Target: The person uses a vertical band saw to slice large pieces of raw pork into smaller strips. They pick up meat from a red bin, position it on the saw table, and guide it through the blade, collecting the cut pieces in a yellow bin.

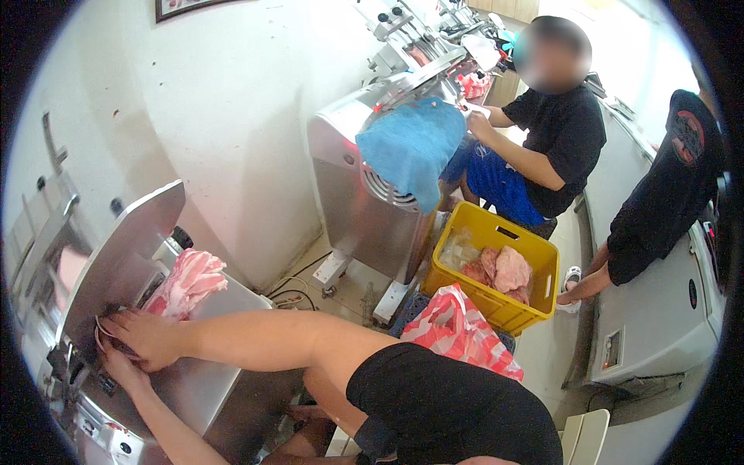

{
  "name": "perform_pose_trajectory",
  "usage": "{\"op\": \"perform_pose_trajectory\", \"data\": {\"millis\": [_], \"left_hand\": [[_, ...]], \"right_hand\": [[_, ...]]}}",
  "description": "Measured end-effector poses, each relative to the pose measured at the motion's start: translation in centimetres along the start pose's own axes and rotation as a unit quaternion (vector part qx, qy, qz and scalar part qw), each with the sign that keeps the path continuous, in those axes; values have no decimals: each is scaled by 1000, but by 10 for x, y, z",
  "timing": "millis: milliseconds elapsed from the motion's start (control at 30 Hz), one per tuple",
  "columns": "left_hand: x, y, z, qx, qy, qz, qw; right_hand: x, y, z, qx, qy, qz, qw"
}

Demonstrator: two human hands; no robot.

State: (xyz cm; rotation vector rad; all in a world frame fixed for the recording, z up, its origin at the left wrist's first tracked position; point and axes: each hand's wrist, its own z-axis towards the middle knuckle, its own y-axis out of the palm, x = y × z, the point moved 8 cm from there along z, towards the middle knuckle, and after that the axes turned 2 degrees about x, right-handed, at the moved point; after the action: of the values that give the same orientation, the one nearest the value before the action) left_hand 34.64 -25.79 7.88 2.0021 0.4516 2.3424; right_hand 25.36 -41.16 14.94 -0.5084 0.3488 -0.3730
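My right hand (147, 339) reaches across to the meat slicer (124, 248) at the left, its fingers bent down beside the upright metal plate. A thin pale curved edge shows by its fingertips; I cannot make out what it belongs to. Beneath it my left hand (124, 370) comes up from the lower edge, its fingers mostly hidden under the right hand. Just past my right hand, a pile of thin red-and-white meat slices (190, 280) lies on the slicer's steel surface (198, 364).
A second slicer (341, 194), draped with a blue cloth (415, 143), stands ahead. A seated person (558, 147) works there. A yellow crate (496, 306) holds meat; a red-and-white plastic bag (457, 329) is before it. Another person (666, 194) stands at the right. Cables (291, 291) lie on the floor.
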Motion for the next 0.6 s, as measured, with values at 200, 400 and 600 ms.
{"op": "perform_pose_trajectory", "data": {"millis": [200,400,600], "left_hand": [[15,17,-21,25,-6,-48,998],[23,43,-45,-28,13,-39,999],[-14,-10,1,39,-32,-46,998]], "right_hand": [[1,11,-4,-61,31,-48,996],[0,13,-11,-134,81,-47,987],[1,25,-21,-217,90,-70,969]]}}
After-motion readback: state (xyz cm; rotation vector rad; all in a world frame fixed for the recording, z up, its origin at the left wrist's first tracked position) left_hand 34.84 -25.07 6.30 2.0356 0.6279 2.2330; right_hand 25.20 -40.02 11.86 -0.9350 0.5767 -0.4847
